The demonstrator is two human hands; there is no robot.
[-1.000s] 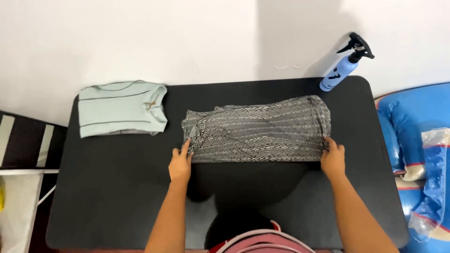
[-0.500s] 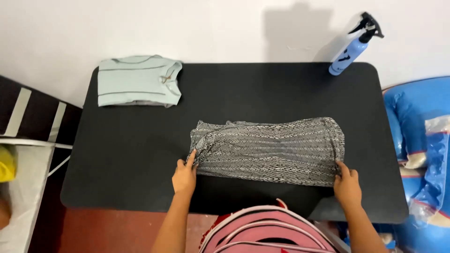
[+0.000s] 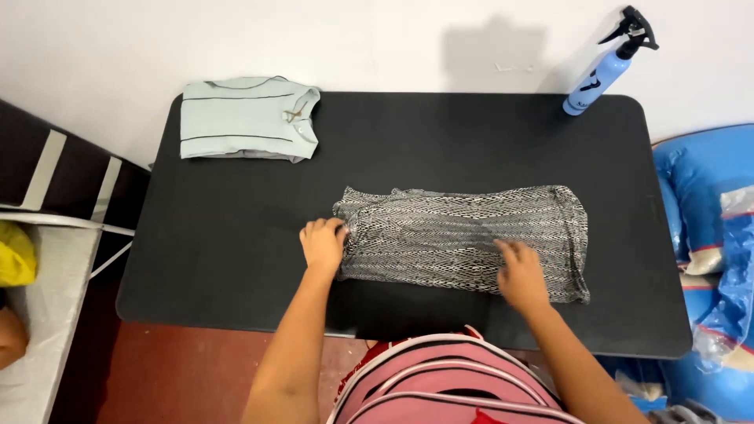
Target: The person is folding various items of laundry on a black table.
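Left hand (image 3: 323, 245) pinched left edge of grey-patterned folded knit garment (image 3: 463, 239), grip closed on fabric. Right hand (image 3: 520, 273) lay flat, open, on garment's lower middle. Garment lay mid black bench (image 3: 236, 235). Best: hold edge taut, smooth outward from grip.

Patterned garment (image 3: 463, 239) on table (image 3: 220, 235), bottle (image 3: 601, 74) behind.

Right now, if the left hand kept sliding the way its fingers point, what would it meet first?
The left hand points up and slightly right, at the left edge of the patterned grey garment, which it already touches. Beyond that lies bare black table, then probably the white wall; the folded pale green shirt sits off to the left.
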